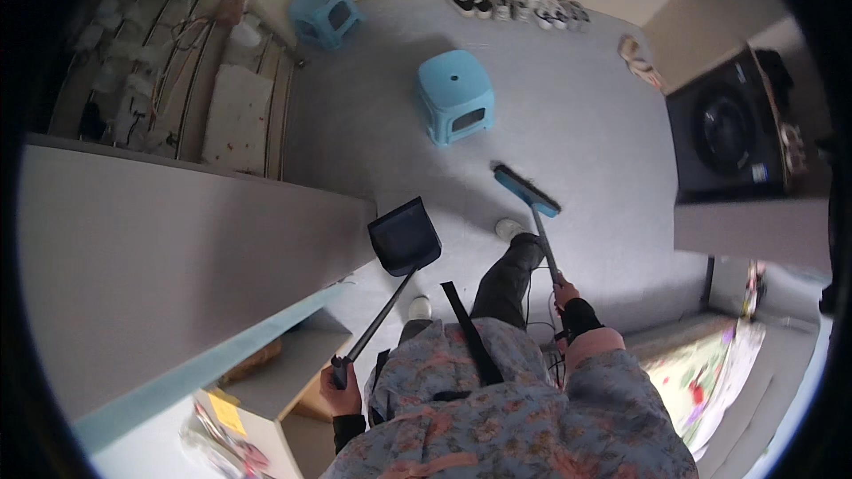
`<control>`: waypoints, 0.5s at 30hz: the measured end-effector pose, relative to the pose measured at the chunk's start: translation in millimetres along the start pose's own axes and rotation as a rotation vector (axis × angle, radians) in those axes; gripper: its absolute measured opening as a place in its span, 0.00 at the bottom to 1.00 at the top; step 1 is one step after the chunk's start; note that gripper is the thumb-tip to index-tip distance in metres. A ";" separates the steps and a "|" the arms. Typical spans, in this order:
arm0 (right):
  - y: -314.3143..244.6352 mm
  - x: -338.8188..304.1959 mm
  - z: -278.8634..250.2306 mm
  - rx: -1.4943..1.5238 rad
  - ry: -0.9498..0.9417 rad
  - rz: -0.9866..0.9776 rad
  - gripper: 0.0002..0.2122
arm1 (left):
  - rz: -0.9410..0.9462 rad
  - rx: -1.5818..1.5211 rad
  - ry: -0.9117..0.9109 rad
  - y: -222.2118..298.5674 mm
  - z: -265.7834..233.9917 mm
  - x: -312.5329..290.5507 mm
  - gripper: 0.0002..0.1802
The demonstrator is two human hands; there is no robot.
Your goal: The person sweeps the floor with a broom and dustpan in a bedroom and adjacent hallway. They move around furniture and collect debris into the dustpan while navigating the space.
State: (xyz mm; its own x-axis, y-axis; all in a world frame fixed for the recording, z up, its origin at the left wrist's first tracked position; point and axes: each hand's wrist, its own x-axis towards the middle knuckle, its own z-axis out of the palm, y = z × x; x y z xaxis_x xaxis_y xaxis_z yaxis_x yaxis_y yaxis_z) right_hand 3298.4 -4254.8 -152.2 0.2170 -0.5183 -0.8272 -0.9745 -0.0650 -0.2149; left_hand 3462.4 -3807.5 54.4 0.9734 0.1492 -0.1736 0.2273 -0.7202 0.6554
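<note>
My left hand [340, 388] is closed round the upper end of a long-handled dustpan [405, 235]. Its dark pan rests on or just over the grey floor, close to the corner of the pale cabinet. In my right hand [565, 291] is the grey handle of a broom [527, 190]. The blue broom head with dark bristles is at the floor ahead of my forward foot, to the right of the dustpan and apart from it. A light blue stool [455, 93] stands just beyond the broom head.
A second blue stool [325, 16] is by the far left wall. Several pairs of shoes [517, 7] line the back wall, with slippers [639, 62] to their right. A dark front-loading washing machine [723, 129] stands at right. Left are a pale cabinet [177, 275] and a cluttered rack [191, 80].
</note>
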 end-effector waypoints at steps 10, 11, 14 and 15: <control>125.6 -160.2 212.7 -0.127 0.045 -0.072 0.22 | 0.113 0.077 -0.192 -81.4 -82.2 23.6 0.13; 130.8 -174.5 221.6 -0.066 -0.011 -0.073 0.22 | 0.116 0.049 -0.190 -89.0 -83.7 21.3 0.13; 129.0 -226.5 224.4 0.113 -0.158 0.048 0.22 | 0.142 -0.011 -0.168 -109.2 -92.0 15.6 0.13; 122.9 -237.4 218.0 0.172 -0.179 0.047 0.21 | 0.158 0.043 -0.173 -115.1 -96.5 12.9 0.13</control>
State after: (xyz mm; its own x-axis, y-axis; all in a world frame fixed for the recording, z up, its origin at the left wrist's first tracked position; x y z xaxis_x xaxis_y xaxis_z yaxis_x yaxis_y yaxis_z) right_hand 3139.6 -3953.8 -95.4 0.1936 -0.3568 -0.9139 -0.9629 0.1093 -0.2467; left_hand 3451.4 -3657.3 47.7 0.9767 -0.0838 -0.1973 0.0672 -0.7544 0.6530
